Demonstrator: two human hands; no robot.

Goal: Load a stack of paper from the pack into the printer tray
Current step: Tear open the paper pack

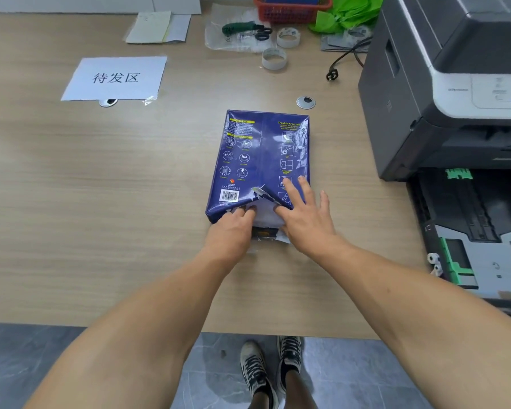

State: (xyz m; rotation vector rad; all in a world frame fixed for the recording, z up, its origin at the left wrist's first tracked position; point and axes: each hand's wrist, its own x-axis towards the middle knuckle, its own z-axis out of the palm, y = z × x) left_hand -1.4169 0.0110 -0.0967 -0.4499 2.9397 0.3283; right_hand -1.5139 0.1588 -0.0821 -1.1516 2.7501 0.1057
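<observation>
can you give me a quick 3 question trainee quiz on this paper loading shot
1. True or false: the blue paper pack is torn open at the end nearest the person.
2. Which hand lies flat on top of the pack? A) left hand B) right hand
3. Fill in: the pulled-out printer tray holds ____ paper.

Key: 1 true; 2 B; 3 no visible

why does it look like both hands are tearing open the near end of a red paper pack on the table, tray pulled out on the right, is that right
Not quite: the head view shows the paper pack is dark blue, not red. Otherwise yes: the left hand and right hand work its torn near end, with the printer tray pulled out on the right.
</observation>
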